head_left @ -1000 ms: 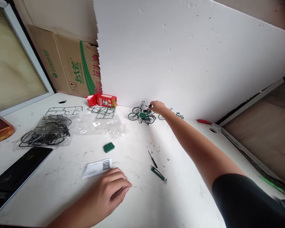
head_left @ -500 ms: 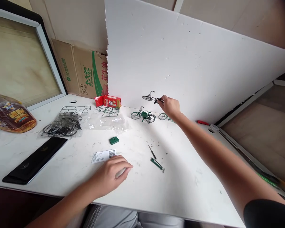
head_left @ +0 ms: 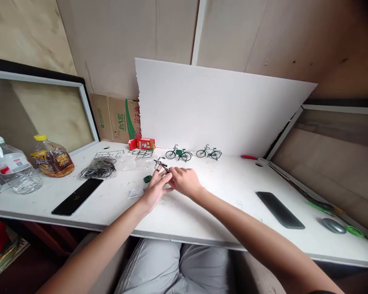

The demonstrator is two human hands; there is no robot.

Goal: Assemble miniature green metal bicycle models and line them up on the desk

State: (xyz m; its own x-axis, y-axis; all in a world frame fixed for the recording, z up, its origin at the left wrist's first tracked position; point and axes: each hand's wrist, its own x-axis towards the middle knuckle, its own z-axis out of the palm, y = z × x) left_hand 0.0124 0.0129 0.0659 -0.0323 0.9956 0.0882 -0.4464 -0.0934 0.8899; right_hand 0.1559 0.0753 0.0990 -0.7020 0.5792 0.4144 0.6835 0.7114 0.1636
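Note:
Both my hands meet above the middle of the table around a small black model bicycle (head_left: 159,163) with silver handlebars. My left hand (head_left: 157,185) has its fingers closed on the front part, and my right hand (head_left: 185,179) grips the rear part, mostly hidden behind the fingers. Just behind my hands stands a green model bicycle (head_left: 179,154) with a green box on its frame. To its right is another green model bicycle (head_left: 208,152). Left of my hands lie a small green plastic part (head_left: 147,179) and a white printed card (head_left: 135,193).
At left are a bag of black parts (head_left: 99,167), a black phone (head_left: 78,197), a brown drink bottle (head_left: 52,157) and a water bottle (head_left: 14,167). A red packet (head_left: 144,143) lies at the back. Another phone (head_left: 280,209) and a mouse (head_left: 333,225) are at right.
My right hand has brought the black model bicycle down from the back towards me. My left hand has risen from the table and taken hold of it. The view has shifted.

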